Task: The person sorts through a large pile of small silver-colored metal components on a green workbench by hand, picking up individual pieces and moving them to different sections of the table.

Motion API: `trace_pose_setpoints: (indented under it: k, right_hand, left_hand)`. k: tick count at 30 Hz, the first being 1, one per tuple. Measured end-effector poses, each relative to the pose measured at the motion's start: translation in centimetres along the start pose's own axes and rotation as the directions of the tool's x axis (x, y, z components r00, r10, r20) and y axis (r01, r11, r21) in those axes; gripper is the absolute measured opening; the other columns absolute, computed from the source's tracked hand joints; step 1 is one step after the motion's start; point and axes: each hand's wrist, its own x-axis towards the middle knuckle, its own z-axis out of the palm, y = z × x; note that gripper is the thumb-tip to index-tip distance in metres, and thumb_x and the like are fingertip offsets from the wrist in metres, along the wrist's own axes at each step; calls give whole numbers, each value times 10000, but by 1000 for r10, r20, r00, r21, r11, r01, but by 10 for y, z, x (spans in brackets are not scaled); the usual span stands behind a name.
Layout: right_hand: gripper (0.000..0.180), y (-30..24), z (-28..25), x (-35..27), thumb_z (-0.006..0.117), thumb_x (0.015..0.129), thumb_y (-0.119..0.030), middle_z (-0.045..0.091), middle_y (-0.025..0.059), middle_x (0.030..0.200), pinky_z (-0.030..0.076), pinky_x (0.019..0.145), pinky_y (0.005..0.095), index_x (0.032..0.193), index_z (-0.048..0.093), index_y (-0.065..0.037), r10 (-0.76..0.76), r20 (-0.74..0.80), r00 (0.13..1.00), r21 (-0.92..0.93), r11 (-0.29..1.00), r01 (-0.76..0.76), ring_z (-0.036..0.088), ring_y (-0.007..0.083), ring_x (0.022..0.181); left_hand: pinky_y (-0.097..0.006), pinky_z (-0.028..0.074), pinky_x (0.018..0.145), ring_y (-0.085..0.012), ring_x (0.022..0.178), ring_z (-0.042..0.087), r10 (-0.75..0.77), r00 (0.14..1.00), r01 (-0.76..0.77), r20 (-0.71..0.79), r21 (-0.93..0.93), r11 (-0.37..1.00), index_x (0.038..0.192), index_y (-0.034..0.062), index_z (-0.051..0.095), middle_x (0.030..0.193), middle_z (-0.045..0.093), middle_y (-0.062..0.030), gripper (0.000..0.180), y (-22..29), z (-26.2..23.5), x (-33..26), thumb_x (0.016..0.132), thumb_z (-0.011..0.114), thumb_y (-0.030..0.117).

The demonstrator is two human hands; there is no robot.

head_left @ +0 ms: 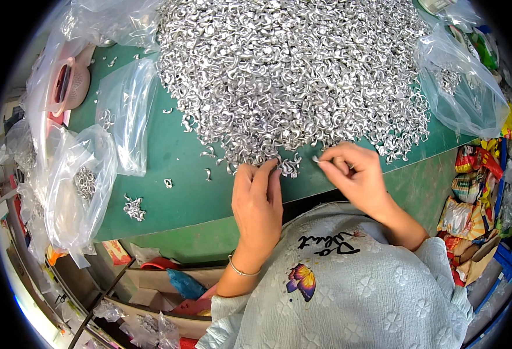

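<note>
A large heap of small curved silver metal pieces covers the far middle of the green table. My left hand is at the heap's near edge, fingers bent down and drawn together among the pieces. What its fingertips hold, if anything, is hidden. To the right, my right hand pinches one small silver metal piece between thumb and forefinger, just off the heap. A few loose pieces lie left of my left hand, and a small cluster of them sits farther left.
Clear plastic bags with some metal pieces hang over the table's left edge. A flat clear bag lies beside a pink basket. Another clear bag is at the right. Colourful packets are stacked beyond the right edge.
</note>
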Motion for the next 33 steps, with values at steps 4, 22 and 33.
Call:
trace_pose_setpoints:
  k: [4, 22, 33]
  right_hand:
    - [108, 0, -15, 3, 511, 904, -108, 521, 95, 818, 317, 430, 218, 900, 553, -9, 217, 309, 926, 919, 182, -349, 466, 111, 578]
    - [114, -7, 26, 4, 718, 763, -137, 568, 69, 687, 418, 463, 351, 832, 666, -61, -180, 44, 983, -343, 921, 184, 559, 267, 536]
    - [75, -13, 5, 7, 672, 796, -16, 484, 9, 599, 264, 451, 223, 868, 668, 5, 17, -31, 999, -7, 1000, -17, 329, 58, 488]
  left_hand:
    - [-309, 377, 565, -214, 628, 439, 8, 999, -7, -34, 27, 1000, 951, 20, 642, 719, 415, -82, 198, -7, -2, -1, 763, 672, -38]
    - [-367, 401, 592, -255, 659, 480, 79, 997, -77, -22, 83, 994, 986, 21, 641, 738, 435, -103, 231, -12, 4, 16, 760, 687, 10]
    - [-253, 354, 550, -119, 619, 420, -81, 997, 75, -16, -233, 970, 838, 21, 600, 703, 430, -17, 113, -16, -12, 20, 770, 669, -37]
